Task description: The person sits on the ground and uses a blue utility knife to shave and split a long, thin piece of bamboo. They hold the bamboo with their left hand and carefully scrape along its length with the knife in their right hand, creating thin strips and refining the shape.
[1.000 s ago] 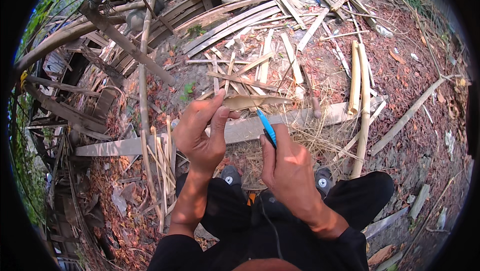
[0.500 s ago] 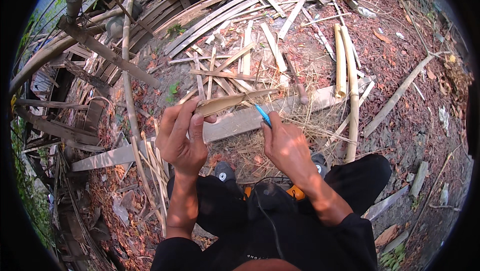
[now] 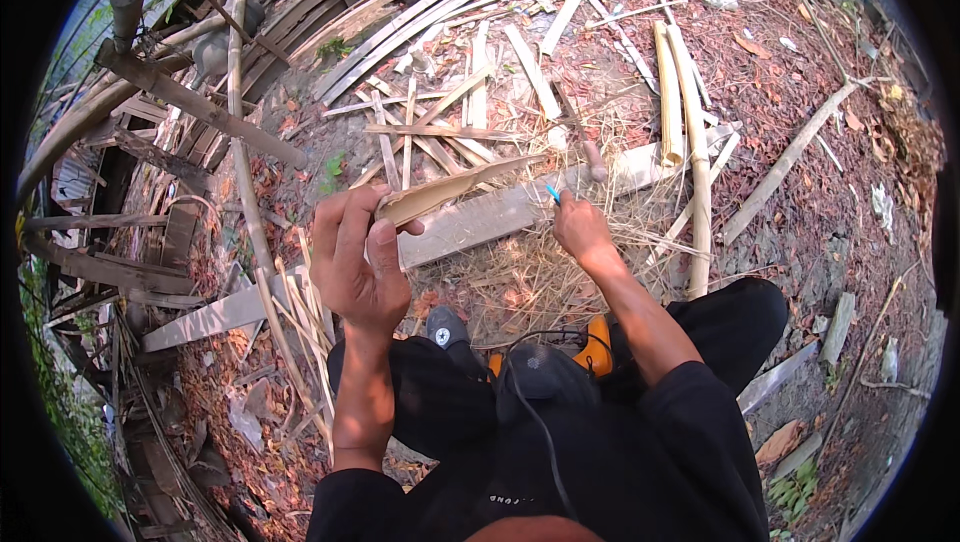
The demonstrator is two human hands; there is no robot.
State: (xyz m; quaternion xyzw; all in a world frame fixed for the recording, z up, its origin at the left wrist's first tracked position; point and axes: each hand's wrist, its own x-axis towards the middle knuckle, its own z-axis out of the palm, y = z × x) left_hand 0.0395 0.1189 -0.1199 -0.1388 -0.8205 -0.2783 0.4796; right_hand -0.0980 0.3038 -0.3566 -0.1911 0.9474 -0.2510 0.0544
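My left hand [image 3: 362, 257] is closed round the near end of a split bamboo piece [image 3: 440, 194], pale and pointed, which slants up to the right in the air. My right hand [image 3: 584, 226] grips a slim blue tool [image 3: 553, 194]; only a short blue part shows past the fingers, and I cannot make out its tip. The tool is apart from the bamboo, to the right of its pointed end. Below both hands a long grey plank [image 3: 480, 229] lies across the ground. Just beyond my right hand rests a tool with a rounded wooden handle [image 3: 595, 162].
Thin bamboo shavings [image 3: 630, 217] litter the ground by the plank. Two bamboo poles [image 3: 690, 142] lie at the right, and flat strips [image 3: 480, 77] are scattered ahead. At the left stands a wooden frame [image 3: 200, 107] with a long upright pole. My knees and shoes are close below.
My right hand has moved right and slightly up, taking the blue tool away from the bamboo's pointed end. My left hand still holds the piece, tilted a little more steeply.
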